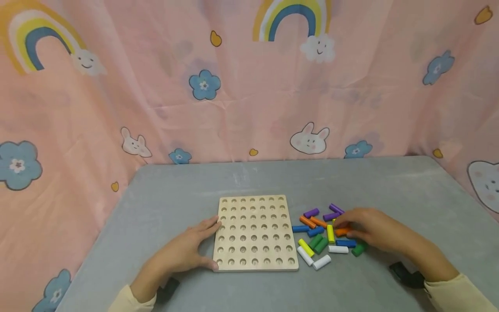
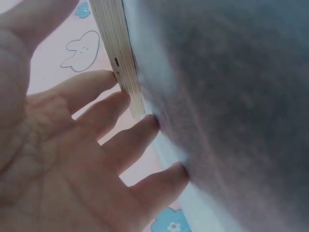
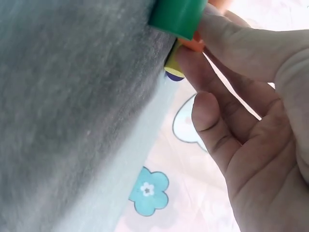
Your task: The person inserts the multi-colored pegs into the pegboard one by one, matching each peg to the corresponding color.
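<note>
A square wooden board with rows of round holes lies on the grey table. My left hand rests against its left side, thumb at the near corner and fingers slightly bent along the edge. In the left wrist view, two fingertips touch the board's side. To the right of the board, my right hand pinches an orange peg between thumb and fingers among the loose pegs. A green peg and a yellow peg show beside those fingers in the right wrist view.
Several loose pegs lie between the board and my right hand: purple, orange, blue, yellow, green and white. A pink curtain with printed shapes hangs behind the table.
</note>
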Motion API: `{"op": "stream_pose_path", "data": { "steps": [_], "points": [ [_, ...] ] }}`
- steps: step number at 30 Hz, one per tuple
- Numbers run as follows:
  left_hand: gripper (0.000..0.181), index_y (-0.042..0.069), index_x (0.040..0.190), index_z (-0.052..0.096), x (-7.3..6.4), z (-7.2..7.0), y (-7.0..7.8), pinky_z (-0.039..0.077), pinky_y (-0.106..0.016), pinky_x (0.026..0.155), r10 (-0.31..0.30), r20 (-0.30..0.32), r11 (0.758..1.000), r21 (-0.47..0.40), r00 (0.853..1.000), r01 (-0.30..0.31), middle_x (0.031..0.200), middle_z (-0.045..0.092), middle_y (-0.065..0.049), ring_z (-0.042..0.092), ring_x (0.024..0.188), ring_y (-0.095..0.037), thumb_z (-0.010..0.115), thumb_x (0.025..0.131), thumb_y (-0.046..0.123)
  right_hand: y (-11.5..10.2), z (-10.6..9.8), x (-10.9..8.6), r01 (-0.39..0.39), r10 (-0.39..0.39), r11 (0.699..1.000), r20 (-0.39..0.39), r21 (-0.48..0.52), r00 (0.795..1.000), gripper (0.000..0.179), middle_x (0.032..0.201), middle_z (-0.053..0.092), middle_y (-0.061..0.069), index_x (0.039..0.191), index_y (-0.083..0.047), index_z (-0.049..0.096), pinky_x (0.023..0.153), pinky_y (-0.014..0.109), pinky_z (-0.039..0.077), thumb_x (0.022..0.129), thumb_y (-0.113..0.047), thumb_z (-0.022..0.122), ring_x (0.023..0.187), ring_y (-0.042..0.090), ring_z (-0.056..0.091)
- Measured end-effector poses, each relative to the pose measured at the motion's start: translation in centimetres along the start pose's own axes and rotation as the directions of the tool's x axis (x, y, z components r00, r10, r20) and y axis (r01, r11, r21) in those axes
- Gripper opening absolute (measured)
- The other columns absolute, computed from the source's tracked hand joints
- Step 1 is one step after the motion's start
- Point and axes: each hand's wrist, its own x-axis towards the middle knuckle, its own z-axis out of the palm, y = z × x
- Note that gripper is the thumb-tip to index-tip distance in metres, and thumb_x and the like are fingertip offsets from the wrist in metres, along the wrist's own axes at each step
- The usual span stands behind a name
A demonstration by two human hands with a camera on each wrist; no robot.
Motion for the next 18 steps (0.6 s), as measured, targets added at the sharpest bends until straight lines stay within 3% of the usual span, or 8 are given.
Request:
{"op": "stream_pose_path", "data": {
  "steps": [4, 8, 18],
  "points": [
    [0.107, 0.017, 0.153, 0.041, -0.1, 0.2, 0.1, 0.020, -0.064, 0.121, -0.009, -0.004, 1.000, -0.007, 1.000, 0.009, 0.165, 0.028, -0.001, 0.027, 0.152, -0.034, 0.090, 0.062, 0.046, 0.0, 0.1, -0.2, -0.014, 0.015, 0.999, -0.031, 0.047, 0.999, 0.040, 0.108, 0.068, -0.014, 0.127, -0.027, 0.064, 0.083, 0.036, 0.059, 0.090, -0.012, 0.072, 0.094, 0.003, 0.061],
    [0.108, 0.016, 0.152, 0.042, -0.3, 0.3, 0.2, 0.020, -0.064, 0.120, -0.030, -0.013, 1.000, -0.003, 0.999, 0.030, 0.164, 0.030, -0.001, 0.028, 0.152, -0.033, 0.091, 0.059, 0.044, -0.3, 0.3, -0.4, -0.007, 0.012, 0.998, -0.066, 0.066, 0.998, 0.041, 0.117, 0.067, -0.012, 0.129, -0.030, 0.062, 0.081, 0.030, 0.058, 0.093, -0.013, 0.068, 0.098, 0.002, 0.061],
    [0.107, 0.019, 0.150, 0.045, 0.0, 0.3, 0.8, 0.027, -0.060, 0.120, -0.077, -0.050, 0.996, 0.045, 0.996, 0.079, 0.163, 0.032, 0.003, 0.032, 0.151, -0.030, 0.092, 0.057, 0.042, -2.0, -0.4, 1.1, -0.071, 0.084, 0.993, -0.146, 0.094, 0.986, 0.024, 0.110, 0.071, -0.009, 0.119, -0.023, 0.068, 0.084, 0.045, 0.060, 0.095, -0.024, 0.067, 0.095, 0.010, 0.066]
  ]
}}
